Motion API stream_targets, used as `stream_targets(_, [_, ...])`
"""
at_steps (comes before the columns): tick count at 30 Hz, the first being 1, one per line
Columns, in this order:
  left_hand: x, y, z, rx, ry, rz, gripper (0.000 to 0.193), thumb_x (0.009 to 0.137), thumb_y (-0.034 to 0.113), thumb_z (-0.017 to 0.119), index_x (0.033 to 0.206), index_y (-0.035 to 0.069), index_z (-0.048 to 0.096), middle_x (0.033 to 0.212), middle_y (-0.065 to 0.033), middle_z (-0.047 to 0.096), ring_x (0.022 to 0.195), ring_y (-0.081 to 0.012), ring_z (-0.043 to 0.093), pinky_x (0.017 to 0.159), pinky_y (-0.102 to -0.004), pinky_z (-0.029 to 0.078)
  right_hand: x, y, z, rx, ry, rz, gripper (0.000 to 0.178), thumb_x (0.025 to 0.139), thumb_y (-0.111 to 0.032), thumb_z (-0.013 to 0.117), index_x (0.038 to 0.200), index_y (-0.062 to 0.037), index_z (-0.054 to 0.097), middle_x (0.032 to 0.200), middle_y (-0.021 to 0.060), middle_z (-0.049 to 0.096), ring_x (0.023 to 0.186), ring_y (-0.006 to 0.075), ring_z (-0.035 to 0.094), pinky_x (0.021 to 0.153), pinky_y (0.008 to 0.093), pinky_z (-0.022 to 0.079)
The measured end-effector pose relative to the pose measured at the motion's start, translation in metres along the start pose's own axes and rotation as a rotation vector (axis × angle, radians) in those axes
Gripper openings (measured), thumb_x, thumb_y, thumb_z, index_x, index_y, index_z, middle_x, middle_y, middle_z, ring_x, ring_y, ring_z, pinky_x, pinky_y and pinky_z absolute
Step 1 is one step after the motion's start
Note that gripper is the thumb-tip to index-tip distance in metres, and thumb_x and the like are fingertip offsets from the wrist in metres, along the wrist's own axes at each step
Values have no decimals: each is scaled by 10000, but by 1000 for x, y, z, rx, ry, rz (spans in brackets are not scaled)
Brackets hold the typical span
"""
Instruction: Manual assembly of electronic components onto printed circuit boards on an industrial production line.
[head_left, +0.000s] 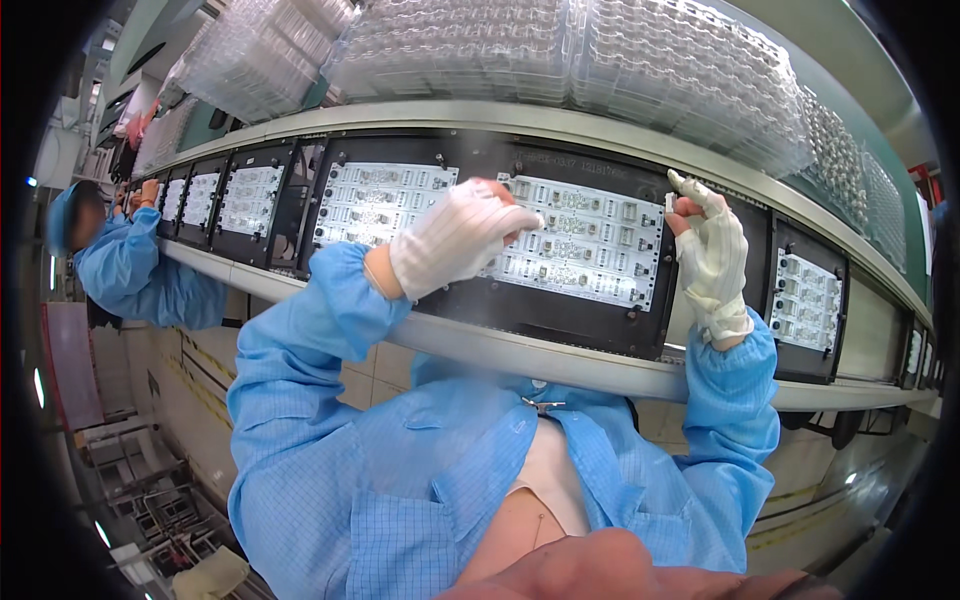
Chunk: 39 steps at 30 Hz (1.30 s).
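Bends both elbows in checked blue sleeves (310, 310). Curls the left hand (460, 235), in a ribbed white glove (432, 252), above a glossy circuit panel (580, 245), with fingertips close; cannot tell if clamped. Pinches a small white piece (670, 203) in the right hand (712, 250), near the panel's right edge, before stacked clear trays (690, 80).

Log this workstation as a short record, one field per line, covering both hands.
Left hand: white glove, bare fingertips drawn together over the central circuit-board panel; any small item held is unclear
Right hand: white glove, appears to pinch a small pale piece near the panel's right edge
Panel support: black frame
Far side: stacked clear plastic trays
Left background: co-worker in blue, at the same line
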<state>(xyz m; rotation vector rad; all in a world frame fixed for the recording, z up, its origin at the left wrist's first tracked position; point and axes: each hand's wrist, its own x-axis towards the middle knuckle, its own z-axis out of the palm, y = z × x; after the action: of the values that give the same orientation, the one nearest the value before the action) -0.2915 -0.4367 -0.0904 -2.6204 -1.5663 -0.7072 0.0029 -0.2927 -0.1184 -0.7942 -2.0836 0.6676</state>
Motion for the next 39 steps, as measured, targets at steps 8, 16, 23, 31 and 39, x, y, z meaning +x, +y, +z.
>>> stream_targets(8, [-16,5,12,92,-31,-65,271,803,85,683,1072,117,660,824,-46,671,831,-238,661,851,-353,509,-5,7,7,39,37,56,372,902,-41,718,1267,-86,662,971,72,703,905,151,681,803,305,560])
stream_targets(16, [-4,3,18,48,-104,-73,292,777,67,680,1064,114,657,776,-25,663,774,-243,655,800,-363,509,-5,5,4,22,-20,104,376,904,-53,719,1273,-88,658,962,58,708,896,138,680,781,296,557])
stream_targets(23, [-4,5,18,-79,-47,-155,302,766,47,671,1063,100,680,770,-16,659,750,-248,644,793,-362,512,-5,-4,4,51,-28,85,395,886,-48,726,1274,-88,663,945,59,712,896,143,688,788,300,560])
stream_targets(31, [-6,5,24,70,-8,-40,368,761,-2,699,1114,101,678,809,-69,659,758,-269,632,746,-365,518,-2,-1,17,17,19,-7,488,819,0,721,1281,-147,671,843,49,692,816,219,674,803,356,548])
stream_targets(39, [-19,-8,-5,-145,182,-240,336,787,-37,743,1108,61,713,962,-129,717,849,-283,691,739,-361,554,-28,-24,6,-3,-131,93,721,727,96,682,1404,-134,585,806,48,678,764,160,655,803,316,527])
